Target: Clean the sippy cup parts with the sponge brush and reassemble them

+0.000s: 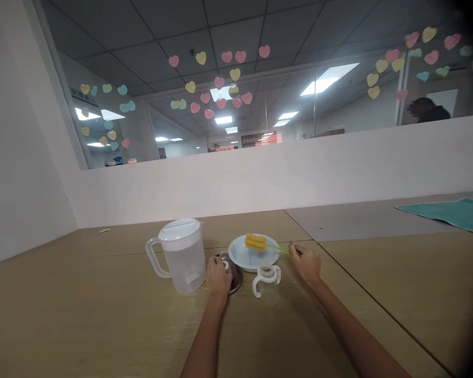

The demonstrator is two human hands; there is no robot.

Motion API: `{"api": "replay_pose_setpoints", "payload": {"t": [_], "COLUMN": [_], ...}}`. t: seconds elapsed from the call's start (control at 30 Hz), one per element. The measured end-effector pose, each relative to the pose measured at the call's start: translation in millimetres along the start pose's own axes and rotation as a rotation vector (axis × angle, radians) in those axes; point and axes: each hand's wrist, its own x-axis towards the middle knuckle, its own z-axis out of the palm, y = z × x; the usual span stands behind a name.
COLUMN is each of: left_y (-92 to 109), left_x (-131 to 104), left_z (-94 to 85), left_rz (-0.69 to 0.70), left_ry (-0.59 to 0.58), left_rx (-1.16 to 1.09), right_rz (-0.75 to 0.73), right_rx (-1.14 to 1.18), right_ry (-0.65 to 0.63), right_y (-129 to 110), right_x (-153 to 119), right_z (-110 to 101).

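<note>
My right hand [306, 262] grips the green handle of a sponge bottle brush [255, 242]. The brush's yellow sponge head lies over a white plate [235, 257]. My left hand [218, 275] is closed at a dark, shiny metal bowl [236, 281], with its fingers on a small white ring-shaped piece [226, 265]; the fingers partly hide it. Between my hands, in front of the plate, stands a clear baby bottle [268, 291] with white side handles and an uncapped mouth. Left of my left hand is a translucent lidded pitcher [187, 262].
A teal cloth [453, 212] lies at the right rear of the wooden table [122, 315]. Behind the table is a low white wall [220, 184] with a window above, dotted with heart-shaped notes. A person [429, 110] is visible through the glass at right.
</note>
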Motion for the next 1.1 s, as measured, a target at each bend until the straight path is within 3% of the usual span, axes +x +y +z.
{"api": "replay_pose_setpoints", "payload": {"t": [0.37,0.53,0.63,0.73,0.8,0.93,1.1], "left_y": [-2,8,22,41,55,73,76], "left_x": [-4,-3,-10,-23,-31,-44,-53], "left_z": [1.9,-15.9,-31.9,-38.4,-36.4,-27.2,-20.3], "left_rz": [0.011,0.054,0.289,0.699,0.819,0.771,0.587], "left_ry": [-0.044,0.129,0.173,0.021,-0.049,-0.099,-0.206], "left_rx": [0.114,-0.015,-0.261,-0.445,-0.492,-0.621,-0.866], "right_rz": [-0.034,-0.023,0.015,0.018,0.015,0.032,0.067], "right_rx": [-0.063,-0.047,-0.046,-0.046,-0.046,-0.035,-0.010], "right_ry": [-0.017,-0.016,-0.012,-0.019,-0.026,-0.024,-0.027], "right_y": [-2,-1,-1,-1,-1,-1,-1], "right_x": [-2,-1,0,0,0,1,2], "right_z": [-1,-1,-1,0,0,0,-2]}}
